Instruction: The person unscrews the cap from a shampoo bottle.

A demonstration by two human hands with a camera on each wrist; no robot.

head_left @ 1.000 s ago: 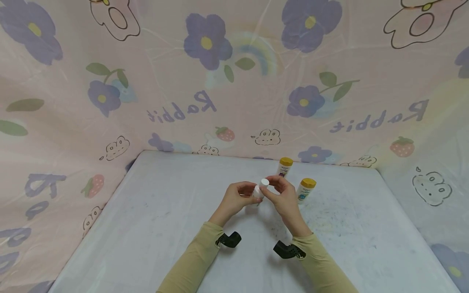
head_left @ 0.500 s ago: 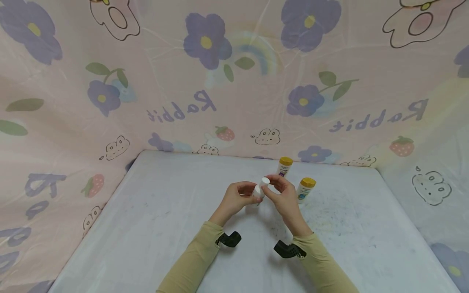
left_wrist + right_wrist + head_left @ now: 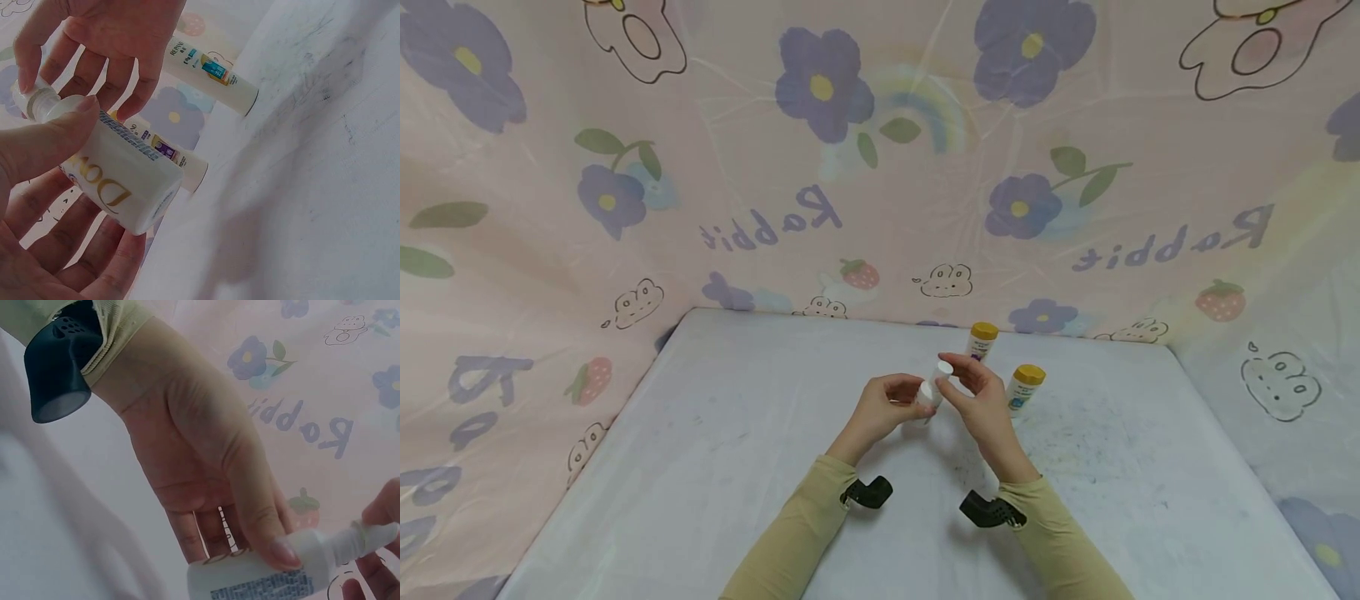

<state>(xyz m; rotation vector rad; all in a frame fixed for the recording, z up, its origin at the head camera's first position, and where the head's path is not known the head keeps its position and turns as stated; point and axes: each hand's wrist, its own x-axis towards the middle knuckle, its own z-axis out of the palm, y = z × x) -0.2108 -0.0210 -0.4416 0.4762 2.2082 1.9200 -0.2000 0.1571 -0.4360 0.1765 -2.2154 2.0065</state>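
Note:
In the head view my left hand (image 3: 880, 410) holds a small white bottle (image 3: 927, 395) tilted above the table, its thumb along one side. Gold "Dove" lettering shows on the bottle (image 3: 119, 169) in the left wrist view. My right hand (image 3: 981, 408) pinches the white cap (image 3: 943, 370) at the bottle's top between thumb and fingertips. A ridged neck (image 3: 345, 545) shows between the bottle's shoulder and the cap (image 3: 380, 535) in the right wrist view. Whether the cap is fully off the neck, I cannot tell.
Two white bottles with yellow caps stand upright beyond the hands: one with a purple label mark (image 3: 982, 342) at the back, one with a blue mark (image 3: 1024, 390) to the right. The white tabletop (image 3: 700, 467) meets a printed pink curtain (image 3: 880, 208) behind.
The cap has moved slightly up and away from the bottle's shoulder, along with my right fingertips. My left hand and the bottle stay nearly in place.

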